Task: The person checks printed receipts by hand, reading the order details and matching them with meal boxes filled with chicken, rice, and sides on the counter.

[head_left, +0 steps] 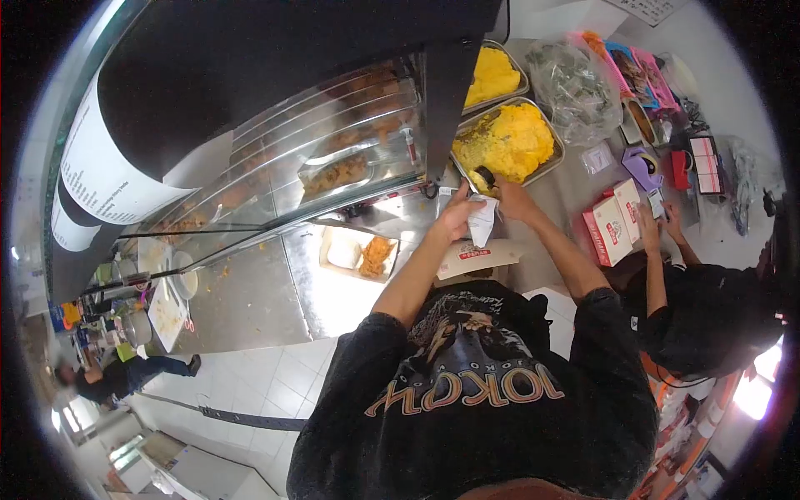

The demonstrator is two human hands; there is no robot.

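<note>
My left hand [457,213] is closed on a small white paper packet [482,218], close to the near edge of a metal tray [557,158] heaped with yellow food [515,142]. Beside it, my right hand [510,200] grips the handle of a scoop [481,177] that rests at the near corner of this tray. Just below both hands lies a white and red printed carton [477,257]. To the left, an open box [326,265] holds something white and a piece of fried food [377,257].
A co-worker's hands [652,227] hold a red and white box [612,223] at the right. Near them are a purple tape dispenser [642,169] and a plastic bag [575,92]. A glass display case [333,158] stands at the left. Another person [125,375] is far left.
</note>
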